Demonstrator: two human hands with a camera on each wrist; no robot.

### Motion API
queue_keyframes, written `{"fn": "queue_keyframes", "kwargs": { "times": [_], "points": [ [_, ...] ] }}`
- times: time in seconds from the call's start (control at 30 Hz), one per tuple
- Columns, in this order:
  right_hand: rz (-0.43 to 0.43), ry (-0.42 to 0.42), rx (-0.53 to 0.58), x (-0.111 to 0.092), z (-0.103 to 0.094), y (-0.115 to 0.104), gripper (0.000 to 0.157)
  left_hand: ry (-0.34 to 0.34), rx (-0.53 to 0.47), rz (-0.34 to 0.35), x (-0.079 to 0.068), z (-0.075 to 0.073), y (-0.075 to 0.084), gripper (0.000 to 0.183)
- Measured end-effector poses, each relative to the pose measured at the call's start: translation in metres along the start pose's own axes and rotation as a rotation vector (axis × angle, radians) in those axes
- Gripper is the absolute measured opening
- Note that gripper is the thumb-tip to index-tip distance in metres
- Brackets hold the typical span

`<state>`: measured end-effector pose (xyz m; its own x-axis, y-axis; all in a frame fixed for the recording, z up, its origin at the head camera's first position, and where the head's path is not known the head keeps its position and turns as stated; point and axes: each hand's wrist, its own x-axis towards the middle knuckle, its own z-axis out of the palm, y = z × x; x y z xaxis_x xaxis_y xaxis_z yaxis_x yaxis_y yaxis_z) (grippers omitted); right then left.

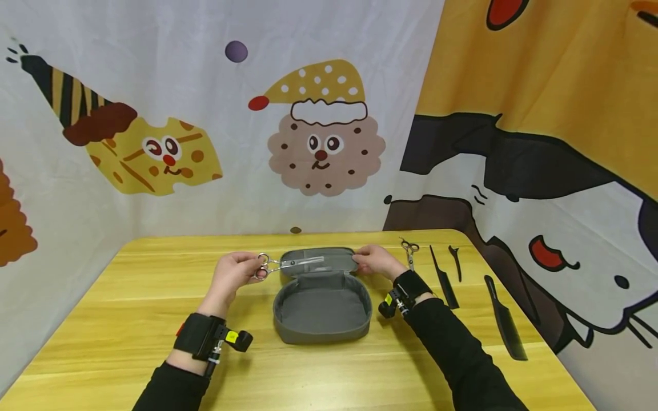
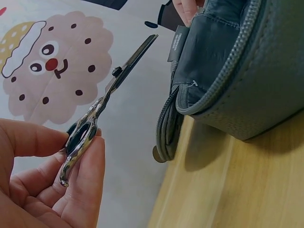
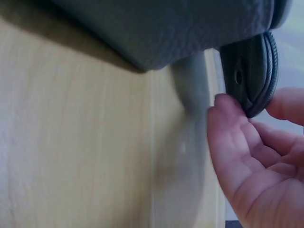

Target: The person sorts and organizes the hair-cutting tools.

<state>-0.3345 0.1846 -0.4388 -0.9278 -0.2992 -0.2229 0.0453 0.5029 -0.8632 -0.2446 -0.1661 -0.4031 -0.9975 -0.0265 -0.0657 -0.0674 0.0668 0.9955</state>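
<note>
Head view: left hand (image 1: pixel 233 275) holds thinning shears (image 2: pixel 100 104); right hand (image 1: pixel 379 261) pinches lid (image 1: pixel 340 261) of grey zip case (image 1: pixel 326 334).
Shears lie left of centre in the frame, left fingers gripping the handle loops, blades pointing right and overlapping the lid; whether they touch it, cannot tell. Case sits unzipped at lower centre on the bench (image 1: pixel 277 379), lid tilted up behind the base; right thumb and fingers pinch the lid's right edge. Right side of frame, on bench: scissors (image 1: pixel 410 251), tail comb (image 1: pixel 446 285), hair clip (image 1: pixel 456 264), and, lowest, a handled comb (image 1: pixel 506 325).
</note>
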Motion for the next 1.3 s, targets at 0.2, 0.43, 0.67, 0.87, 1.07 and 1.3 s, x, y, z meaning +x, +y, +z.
{"fn": "queue_keyframes", "kwargs": {
  "times": [0.2, 0.43, 0.67, 0.87, 1.07, 1.3],
  "points": [
    [-0.049, 0.086, 0.060, -0.003, 0.003, -0.004, 0.045, 0.022, -0.021, -0.010, 0.002, -0.004, 0.003, 0.033],
    [-0.119, 0.167, 0.132, -0.003, 0.005, -0.005, 0.043, 0.047, -0.062, -0.012, 0.008, -0.010, 0.004, 0.033],
    [-0.178, 0.198, 0.208, -0.006, 0.007, -0.005, 0.037, 0.080, -0.077, -0.012, 0.009, -0.014, 0.005, 0.035],
    [-0.192, 0.224, 0.259, -0.010, 0.008, -0.008, 0.038, 0.094, -0.106, -0.018, 0.009, -0.019, 0.008, 0.038],
    [-0.211, 0.243, 0.266, -0.012, 0.008, -0.010, 0.036, 0.110, -0.116, -0.020, 0.007, -0.026, 0.009, 0.038],
    [-0.217, 0.243, 0.300, -0.013, 0.008, -0.010, 0.035, 0.109, -0.130, -0.013, 0.007, -0.033, 0.010, 0.039]
  ]
}}
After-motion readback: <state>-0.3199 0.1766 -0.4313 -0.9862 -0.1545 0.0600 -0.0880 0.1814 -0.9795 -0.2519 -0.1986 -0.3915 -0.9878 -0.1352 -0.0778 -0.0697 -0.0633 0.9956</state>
